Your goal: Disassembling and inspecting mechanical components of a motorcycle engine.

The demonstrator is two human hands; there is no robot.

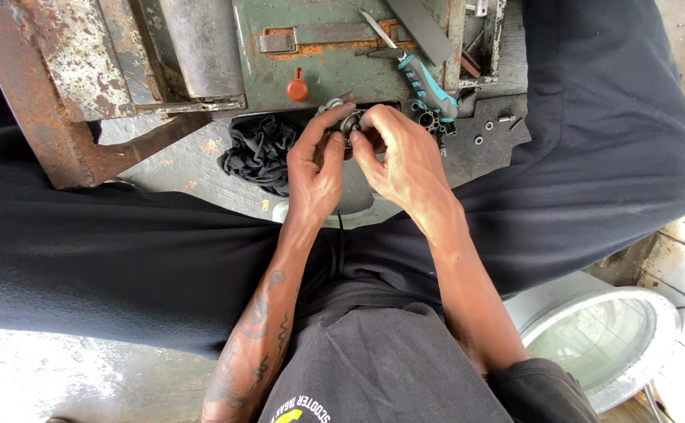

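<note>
- Grey metal, dull and a little oily: the small metal part (350, 124) is pinched between both hands, just below the lower edge of the green metal box (319, 70).
- The left hand (317, 160) has its fingers curled round the part's left side, thumb and forefinger pressed to it; it is closed on the part, not spread.
- The right hand (405, 157) grips the part from the right, fingertips bent in tight against it, the rest of the hand loosely arched.
- The step in hand looks like fitting or turning a piece on this part with the fingertips; that is a judgement, since the fingers hide most of it.
- The next move would call for a steady hold by one hand and fine finger work by the other.
- The part seems rounded, with a dark ring or opening at its middle; its exact shape cannot be told.
- Right of the green box's lower corner lies a teal-handled tool (429, 84), with small nuts (483, 133) just beyond it.
- A black rag (260, 153) lies below the box, left of the hands.
</note>
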